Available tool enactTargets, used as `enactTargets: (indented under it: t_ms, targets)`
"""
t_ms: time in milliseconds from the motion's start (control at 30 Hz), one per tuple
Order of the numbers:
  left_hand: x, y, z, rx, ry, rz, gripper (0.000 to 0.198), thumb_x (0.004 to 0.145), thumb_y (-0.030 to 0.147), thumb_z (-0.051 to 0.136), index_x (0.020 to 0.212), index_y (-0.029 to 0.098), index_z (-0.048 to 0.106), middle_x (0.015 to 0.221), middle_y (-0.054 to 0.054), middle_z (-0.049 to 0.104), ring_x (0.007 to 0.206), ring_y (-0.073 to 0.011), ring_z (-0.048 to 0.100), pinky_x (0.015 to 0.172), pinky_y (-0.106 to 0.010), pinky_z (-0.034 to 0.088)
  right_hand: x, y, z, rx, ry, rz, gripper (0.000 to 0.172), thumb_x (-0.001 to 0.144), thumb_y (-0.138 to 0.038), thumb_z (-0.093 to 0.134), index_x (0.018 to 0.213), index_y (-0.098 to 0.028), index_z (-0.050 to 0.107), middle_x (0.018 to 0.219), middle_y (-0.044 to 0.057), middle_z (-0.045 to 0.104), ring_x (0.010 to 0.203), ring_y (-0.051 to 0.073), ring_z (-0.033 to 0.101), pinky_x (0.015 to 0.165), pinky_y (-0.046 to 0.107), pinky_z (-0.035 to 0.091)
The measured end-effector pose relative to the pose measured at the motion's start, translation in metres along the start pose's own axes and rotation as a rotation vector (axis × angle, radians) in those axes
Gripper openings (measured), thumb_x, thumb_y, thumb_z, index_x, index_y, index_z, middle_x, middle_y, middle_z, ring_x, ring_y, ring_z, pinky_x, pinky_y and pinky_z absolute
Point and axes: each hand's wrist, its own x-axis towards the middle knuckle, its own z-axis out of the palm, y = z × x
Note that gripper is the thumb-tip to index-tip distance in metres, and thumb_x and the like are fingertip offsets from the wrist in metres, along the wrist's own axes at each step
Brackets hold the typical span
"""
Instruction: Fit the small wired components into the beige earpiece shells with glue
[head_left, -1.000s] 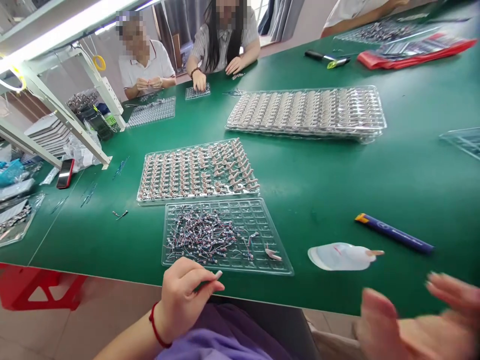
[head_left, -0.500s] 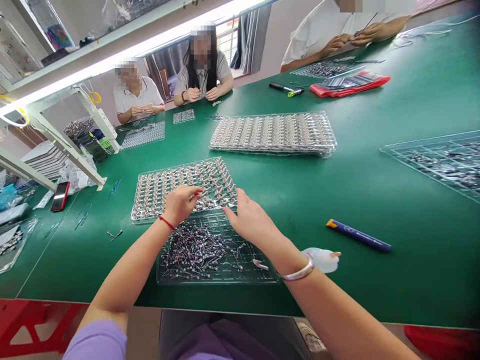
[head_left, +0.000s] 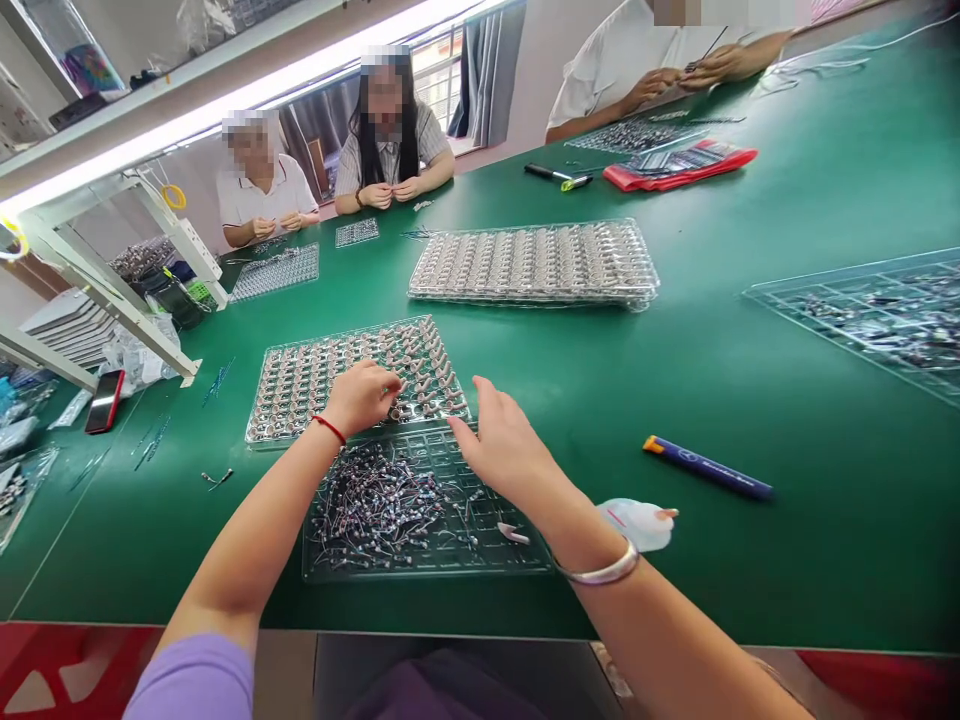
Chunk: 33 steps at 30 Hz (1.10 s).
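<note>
My left hand (head_left: 360, 398) is over the right part of a clear tray (head_left: 251, 430) filled with rows of small beige parts. Its thumb and forefinger pinch together on a small beige part, mostly hidden by the fingers. My right hand (head_left: 504, 440) is open, thumb apart from the straight fingers, just off the right edge of that tray and above a second tray. This nearer, dark see-through tray (head_left: 487, 556) carries a tangled heap of small wired components (head_left: 382, 505) on its left. A small white pointed piece (head_left: 513, 533) lies at its right.
A blue pen-shaped tube (head_left: 709, 468) and a white squeeze bottle (head_left: 645, 526) are right of my arm. Farther back is a stack of filled trays (head_left: 532, 265). A phone (head_left: 104, 402) lies at left beside a shelf leg. Several people work across the green table.
The view has shifted slightly, so things sit a little farther left. My left hand stays pinched at the beige parts; my right hand now stands a bit farther from the tray's edge.
</note>
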Motion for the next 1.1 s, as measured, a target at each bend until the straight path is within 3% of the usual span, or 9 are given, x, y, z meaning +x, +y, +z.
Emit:
enactTargets:
  t_ms: [133, 333, 533, 667, 800, 933, 1100]
  targets:
    - [0.0, 0.004, 0.0, 0.006, -0.014, -0.061, 0.021, 0.083, 0.034, 0.063, 0.075, 0.019, 0.074, 0.085, -0.008, 0.067, 0.097, -0.0246, 0.057, 0.079, -0.033, 0.047, -0.013, -0.003, -0.009, 0.009, -0.07, -0.092, 0.027, 0.093, -0.031, 0.058, 0.117, -0.017, 0.059, 0.12, 0.008, 0.061, 0.104, 0.021, 0.061, 0.088, 0.043, 0.052]
    - [0.006, 0.013, 0.006, -0.033, -0.057, -0.193, 0.018, 0.078, 0.028, 0.065, 0.066, 0.018, 0.074, 0.077, -0.008, 0.066, 0.086, -0.0242, 0.061, 0.074, -0.032, 0.049, -0.028, -0.007, -0.012, 0.028, -0.246, -0.196, 0.018, 0.094, -0.03, 0.057, 0.103, -0.015, 0.063, 0.104, 0.005, 0.066, 0.09, 0.016, 0.064, 0.08, 0.037, 0.054]
    - [0.004, 0.012, -0.003, -0.127, -0.012, -0.268, 0.02, 0.081, 0.029, 0.061, 0.071, 0.016, 0.073, 0.078, -0.006, 0.069, 0.072, -0.0183, 0.062, 0.068, -0.029, 0.049, -0.026, -0.005, -0.011, 0.044, -0.254, -0.201, 0.019, 0.094, -0.031, 0.057, 0.105, -0.016, 0.063, 0.105, 0.005, 0.065, 0.09, 0.016, 0.064, 0.08, 0.037, 0.054]
    - [-0.004, 0.01, -0.006, -0.185, -0.014, -0.247, 0.013, 0.079, 0.022, 0.062, 0.08, 0.015, 0.073, 0.072, -0.003, 0.069, 0.067, -0.0153, 0.062, 0.067, -0.027, 0.049, -0.025, -0.006, -0.01, 0.062, -0.239, -0.201, 0.02, 0.094, -0.031, 0.057, 0.106, -0.016, 0.062, 0.107, 0.005, 0.065, 0.091, 0.016, 0.064, 0.08, 0.037, 0.054]
    - [-0.008, 0.013, -0.005, -0.195, -0.042, -0.174, 0.022, 0.076, 0.014, 0.063, 0.094, 0.018, 0.075, 0.081, -0.002, 0.068, 0.071, -0.0141, 0.062, 0.072, -0.026, 0.05, -0.024, -0.005, -0.01, 0.08, -0.215, -0.196, 0.018, 0.093, -0.03, 0.057, 0.101, -0.015, 0.063, 0.101, 0.004, 0.066, 0.089, 0.016, 0.064, 0.08, 0.037, 0.054]
    - [-0.005, 0.017, -0.006, -0.137, -0.101, -0.116, 0.019, 0.075, 0.012, 0.062, 0.082, 0.018, 0.078, 0.086, -0.005, 0.063, 0.077, -0.0174, 0.062, 0.075, -0.029, 0.051, -0.026, -0.004, -0.015, 0.094, -0.185, -0.197, 0.011, 0.091, -0.02, 0.054, 0.093, -0.016, 0.064, 0.092, 0.004, 0.065, 0.085, 0.017, 0.063, 0.079, 0.034, 0.051]
    - [0.0, 0.021, -0.006, -0.063, -0.163, -0.047, 0.02, 0.076, 0.01, 0.059, 0.078, 0.016, 0.078, 0.087, -0.008, 0.06, 0.077, -0.0188, 0.06, 0.074, -0.031, 0.051, -0.035, -0.004, -0.022, 0.075, -0.225, -0.23, 0.018, 0.086, -0.015, 0.05, 0.088, -0.02, 0.067, 0.087, 0.006, 0.064, 0.082, 0.019, 0.063, 0.077, 0.033, 0.05]
